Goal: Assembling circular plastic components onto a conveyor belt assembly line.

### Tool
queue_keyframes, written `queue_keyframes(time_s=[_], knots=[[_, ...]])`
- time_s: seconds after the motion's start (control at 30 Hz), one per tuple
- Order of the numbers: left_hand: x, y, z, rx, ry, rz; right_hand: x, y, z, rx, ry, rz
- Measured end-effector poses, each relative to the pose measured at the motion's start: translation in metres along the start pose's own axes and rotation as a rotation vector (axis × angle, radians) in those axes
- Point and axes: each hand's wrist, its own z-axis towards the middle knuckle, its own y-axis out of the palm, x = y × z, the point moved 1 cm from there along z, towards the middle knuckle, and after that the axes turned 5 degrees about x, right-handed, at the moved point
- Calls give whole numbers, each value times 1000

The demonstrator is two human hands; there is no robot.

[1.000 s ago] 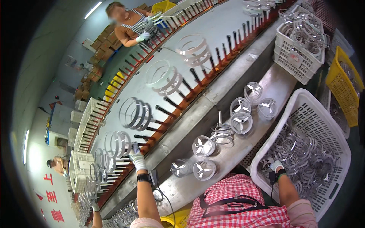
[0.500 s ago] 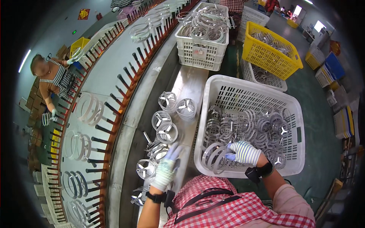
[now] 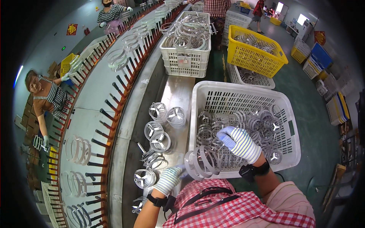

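Observation:
Near the basket's front left corner my right hand, in a white glove with coloured stripes, is closed on the thin stem of a metal ring frame. Its several joined rings jut left over the rim of the white basket. My left hand, gloved alike, is by the outer rings; its fingertips are smeared by motion, and I cannot tell whether they touch. More ring frames with three-spoke hubs stand and lie on the metal bench left of the basket. A tangled heap of similar frames fills the basket.
A curved conveyor edged with dark upright pegs runs along the left, carrying rings. Across it a co-worker holds rings. Filled white crates stand ahead; a yellow basket sits on another crate to the right.
My right hand has lifted the ring frame up and left to the basket's edge. My left hand has moved from the bench frames rightward to those rings. The whole view has shifted slightly.

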Motion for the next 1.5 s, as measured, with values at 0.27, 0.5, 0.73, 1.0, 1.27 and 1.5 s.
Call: queue_keyframes(time_s=[0.27,0.5,0.73,1.0,1.27,1.5], knots=[[24,-32,14,279,-128,-34,-31,5,16,-208,45,-67],[-143,-32,7,517,-483,834,18,-15,34,302,12,205],[-196,-177,-12,970,-1236,607,43,15,32,201,-31,145],[-212,-171,-54,1425,-1127,450,48,30,31,176,-4,115],[-248,-165,-154,1320,-665,69,35,63,32,93,-102,163],[-273,-125,-221,1593,-852,279,4,104,32,-71,-215,166]])
